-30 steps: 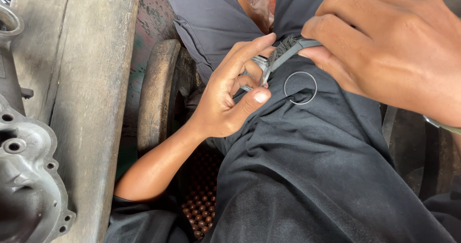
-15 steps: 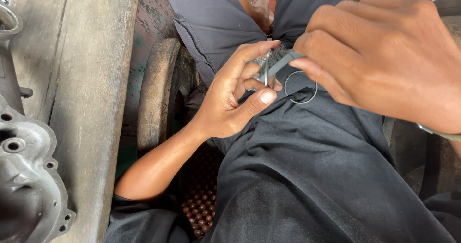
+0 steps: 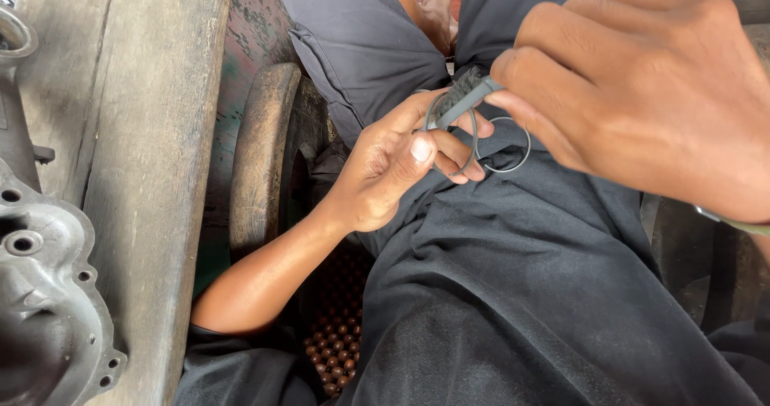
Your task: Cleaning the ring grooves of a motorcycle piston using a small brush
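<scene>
Pinching a thin wire ring (image 3: 504,145) in the left hand (image 3: 393,173), over the lap on dark trousers (image 3: 521,278). Right hand (image 3: 642,85) closed round a small grey brush (image 3: 465,97), bristles touching the ring. Ring looks light, springy, easily bent; best held at the rim, clear of the brush.

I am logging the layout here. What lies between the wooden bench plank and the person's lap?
In the head view, a round, worn wooden seat edge sits between the plank and the dark-trousered lap, with the left forearm crossing below it.

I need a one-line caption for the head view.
Left hand holds thin wire rings while right hand applies a small brush.
</scene>
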